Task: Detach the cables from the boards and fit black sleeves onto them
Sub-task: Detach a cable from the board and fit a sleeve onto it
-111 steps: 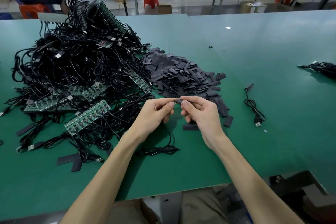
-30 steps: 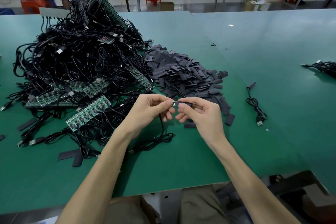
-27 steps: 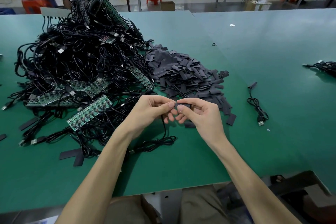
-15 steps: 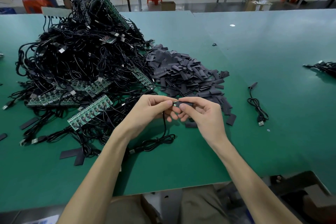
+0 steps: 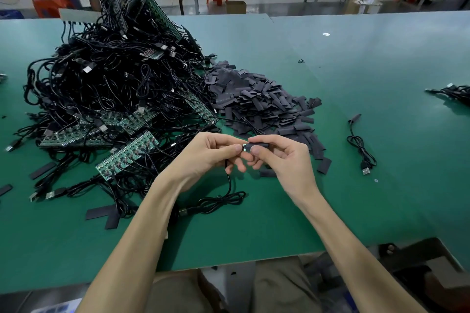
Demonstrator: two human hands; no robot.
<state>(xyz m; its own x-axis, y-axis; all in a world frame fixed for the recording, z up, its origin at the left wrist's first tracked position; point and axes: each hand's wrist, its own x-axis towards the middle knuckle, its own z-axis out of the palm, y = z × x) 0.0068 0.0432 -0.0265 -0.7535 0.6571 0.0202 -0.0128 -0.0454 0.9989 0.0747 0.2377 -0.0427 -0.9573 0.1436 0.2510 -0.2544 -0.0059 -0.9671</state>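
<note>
My left hand (image 5: 211, 154) pinches the small connector end of a thin black cable (image 5: 223, 201), whose coil lies on the green table (image 5: 279, 223) below my hands. My right hand (image 5: 282, 157) pinches a short black sleeve (image 5: 259, 145) between thumb and forefinger, right against the cable's tip. The two hands meet fingertip to fingertip above the table. A big tangle of black cables (image 5: 106, 79) still plugged into green boards (image 5: 127, 154) lies to the left. A heap of loose black sleeves (image 5: 259, 104) lies just behind my hands.
A sleeved cable (image 5: 360, 145) lies alone to the right, and several more cables (image 5: 455, 91) sit at the right edge. Stray sleeves (image 5: 104, 215) lie at the front left. A person sits at the far left beyond the table. The table's near edge runs just below my forearms.
Both hands have stayed in place, fingertips together. The sleeve in my right hand sits slightly closer over the cable tip than a second ago.
</note>
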